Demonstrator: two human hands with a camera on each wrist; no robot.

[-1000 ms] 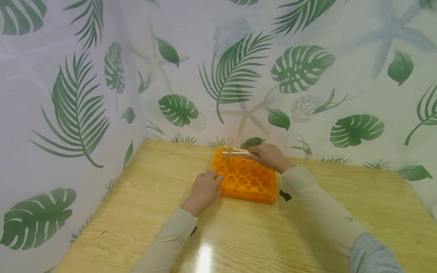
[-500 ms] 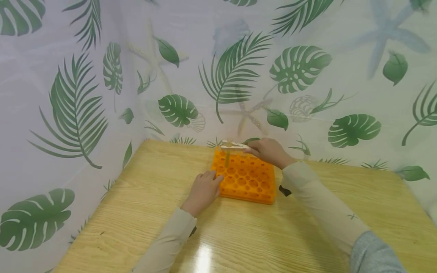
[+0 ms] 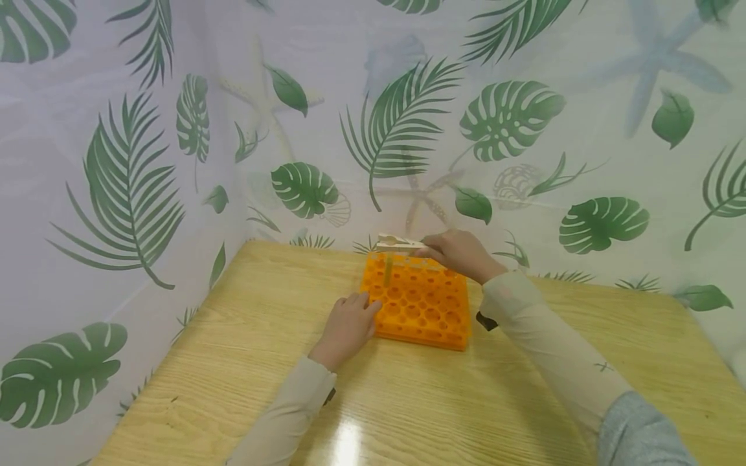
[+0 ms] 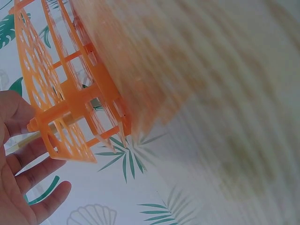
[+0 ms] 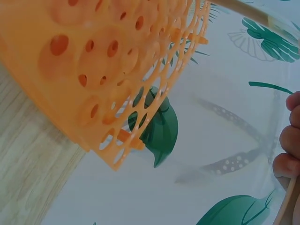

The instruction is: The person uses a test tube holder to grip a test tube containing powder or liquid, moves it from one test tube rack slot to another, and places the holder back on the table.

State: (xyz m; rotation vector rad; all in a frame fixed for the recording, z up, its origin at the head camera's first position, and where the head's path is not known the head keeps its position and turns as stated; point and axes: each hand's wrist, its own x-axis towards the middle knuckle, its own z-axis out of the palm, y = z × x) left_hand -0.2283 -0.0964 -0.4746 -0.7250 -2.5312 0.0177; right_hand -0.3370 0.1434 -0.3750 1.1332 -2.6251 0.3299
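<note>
Table [image 3: 419, 408] glare, soft shadows, blurred left-wrist foreground

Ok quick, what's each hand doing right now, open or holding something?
Left hand: holding the orange rack at its left side.
Right hand: closed, holding the wooden clip.

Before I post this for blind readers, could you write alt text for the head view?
A person's right grip holds a wooden peg over an orange rack, a thin yellowish tube below the peg's tip. The left grip touches the rack's left side; behind the wooden table is a leaf-print backdrop.
</note>
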